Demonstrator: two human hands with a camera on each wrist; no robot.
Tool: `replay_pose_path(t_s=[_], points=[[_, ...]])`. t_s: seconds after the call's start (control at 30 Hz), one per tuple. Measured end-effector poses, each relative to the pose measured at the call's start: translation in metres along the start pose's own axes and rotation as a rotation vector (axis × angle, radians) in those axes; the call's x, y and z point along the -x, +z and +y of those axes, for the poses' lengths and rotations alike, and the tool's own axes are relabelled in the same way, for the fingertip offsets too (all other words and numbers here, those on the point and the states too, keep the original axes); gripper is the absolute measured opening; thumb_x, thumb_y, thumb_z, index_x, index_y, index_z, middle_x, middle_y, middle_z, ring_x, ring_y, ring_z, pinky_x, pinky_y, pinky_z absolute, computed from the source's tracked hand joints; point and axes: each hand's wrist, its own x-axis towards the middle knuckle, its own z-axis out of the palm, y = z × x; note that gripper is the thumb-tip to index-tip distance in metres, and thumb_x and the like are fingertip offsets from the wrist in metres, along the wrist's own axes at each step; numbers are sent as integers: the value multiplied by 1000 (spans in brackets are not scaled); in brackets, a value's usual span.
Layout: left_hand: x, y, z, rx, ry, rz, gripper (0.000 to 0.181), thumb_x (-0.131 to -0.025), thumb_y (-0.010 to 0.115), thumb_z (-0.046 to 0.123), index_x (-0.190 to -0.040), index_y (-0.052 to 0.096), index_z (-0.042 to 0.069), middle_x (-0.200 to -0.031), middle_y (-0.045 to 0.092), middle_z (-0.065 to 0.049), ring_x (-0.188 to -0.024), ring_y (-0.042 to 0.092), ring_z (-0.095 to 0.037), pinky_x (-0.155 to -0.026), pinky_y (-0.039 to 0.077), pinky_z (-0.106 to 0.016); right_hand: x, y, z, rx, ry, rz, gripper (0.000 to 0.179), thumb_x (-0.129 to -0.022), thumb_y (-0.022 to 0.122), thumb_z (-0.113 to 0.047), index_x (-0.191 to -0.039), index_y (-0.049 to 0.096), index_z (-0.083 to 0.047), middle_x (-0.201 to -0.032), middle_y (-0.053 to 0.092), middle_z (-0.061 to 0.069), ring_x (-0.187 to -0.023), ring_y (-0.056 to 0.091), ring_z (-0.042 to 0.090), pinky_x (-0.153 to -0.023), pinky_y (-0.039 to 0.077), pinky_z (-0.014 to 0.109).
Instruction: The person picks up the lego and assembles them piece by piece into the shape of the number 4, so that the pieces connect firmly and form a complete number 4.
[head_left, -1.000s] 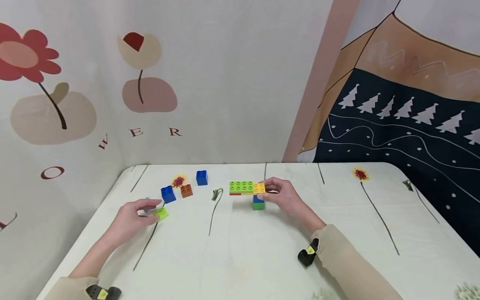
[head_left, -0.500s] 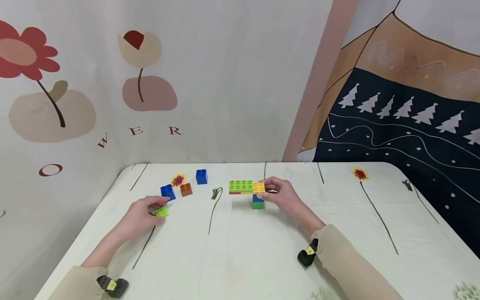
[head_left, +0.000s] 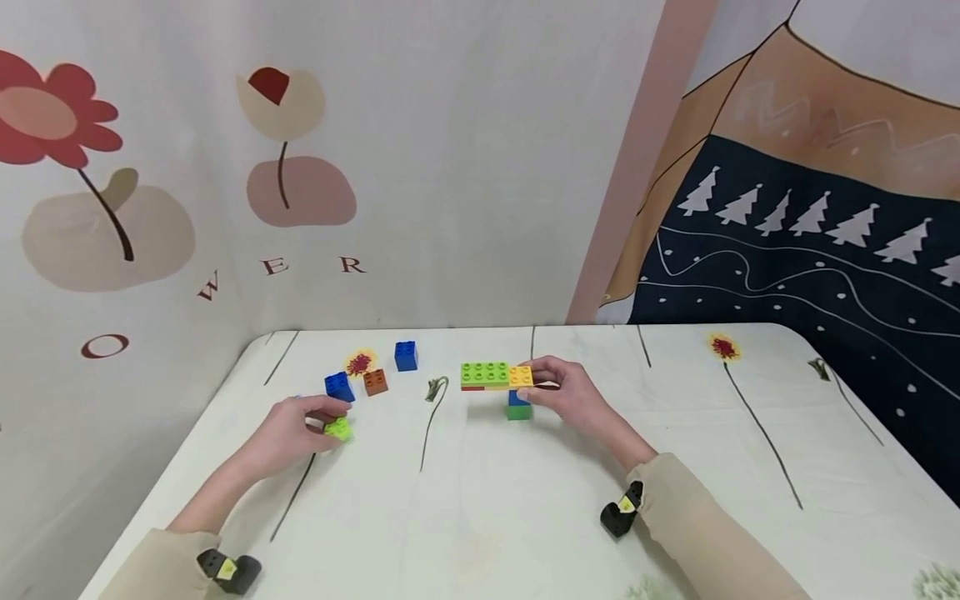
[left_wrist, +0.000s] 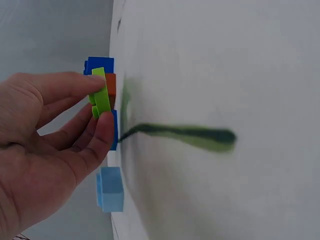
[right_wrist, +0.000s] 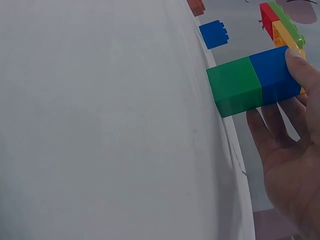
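Note:
My left hand (head_left: 288, 435) pinches a small flat lime-green toy brick (head_left: 339, 429) between thumb and fingers. In the left wrist view this brick is held on edge, its studs toward the palm. My right hand (head_left: 573, 396) grips a joined group of building bricks. A green brick (right_wrist: 235, 86) and a blue brick (right_wrist: 275, 75) form its column. Across the column's top run a yellow brick (head_left: 521, 377) and a long lime-green brick (head_left: 484, 372), which overhangs to the left. A red brick (right_wrist: 269, 21) shows under the overhanging end.
Beyond the left hand lie a blue brick (head_left: 339, 387), a brown brick (head_left: 375, 382) and another blue brick (head_left: 406, 356). A light-blue brick (left_wrist: 111, 190) stands near the left hand, mostly hidden in the head view. A white flower-print cloth (head_left: 465, 500) covers the table.
My left hand has closed its fingers on the flat lime-green brick and shifted slightly right with it. The right hand and its group of bricks stay in place.

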Motion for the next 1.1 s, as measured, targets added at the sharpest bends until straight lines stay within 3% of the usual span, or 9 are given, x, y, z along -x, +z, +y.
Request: replay_pose_path(t_s=[0.23,0.47,0.67,0.83,1.1], points=[[-4,-1,22,49,25,-8,39,-83,78,-4,-121,71,-4,-115,70,-12,-101,65,-27,-80,57,-24,0,-1,0,-20,-24,-18,40,-91,75,-2,-129,63,2,-123,70,17,-115,66,28,-85,57,26],[-14,1,54,158,24,-18,38,-85,79,1,-122,72,1,-117,68,-12,-93,64,-25,-76,58,-26,-1,-2,1,-27,-4,-11,39,-91,77,-2,-128,65,1,-123,71,16,-115,67,27,-85,57,28],[-29,6,80,213,102,-10,37,-86,80,1,-122,72,1,-120,64,-13,-94,60,-25,-77,56,-24,-1,-1,2,-17,-3,2,40,-91,78,-3,-128,65,0,-123,70,15,-114,67,26,-86,58,29],[-41,15,95,248,144,-15,36,-85,79,-2,-120,73,1,-120,66,-12,-94,63,-24,-79,57,-25,-2,-1,4,-32,3,-4,40,-91,78,-4,-128,64,0,-123,70,16,-113,67,26,-86,57,29],[-65,31,122,197,121,-13,35,-87,78,3,-121,74,7,-125,67,-9,-96,66,-24,-77,60,-30,-4,-1,5,-46,6,-14,38,-91,78,-5,-126,64,1,-123,71,15,-113,67,26,-86,58,29]])
